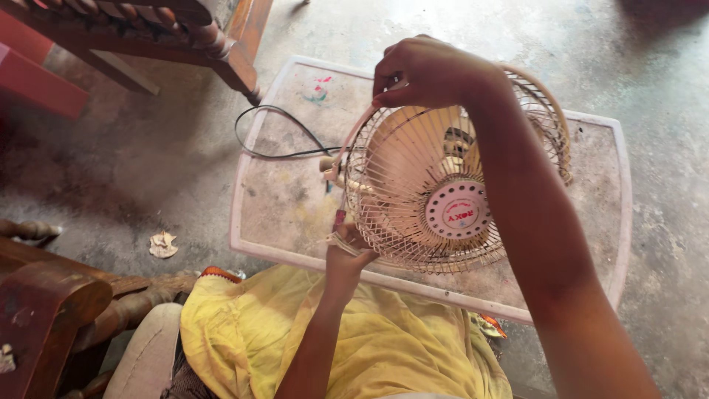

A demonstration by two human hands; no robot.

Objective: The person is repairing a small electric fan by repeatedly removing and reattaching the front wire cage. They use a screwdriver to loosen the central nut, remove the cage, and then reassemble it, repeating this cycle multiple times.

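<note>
The fan (443, 192) stood tilted on the table (281, 199). The right hand (425, 74) gripped the top rim of its grille, and the left hand (347, 247) pinched the bottom rim. The grille seemed mid-handling, so both grips should stay firm.

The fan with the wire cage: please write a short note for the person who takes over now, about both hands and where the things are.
Left hand: grips the lower rim of the fan cage, with a small tool that I cannot make out.
Right hand: holds the top rim of the cage.
The fan stands tilted on the white low table; its black cord trails left across the table.
Done: cannot tell; the front grille is on.
Left: probably freeing or fixing the grille at the rim.
</note>
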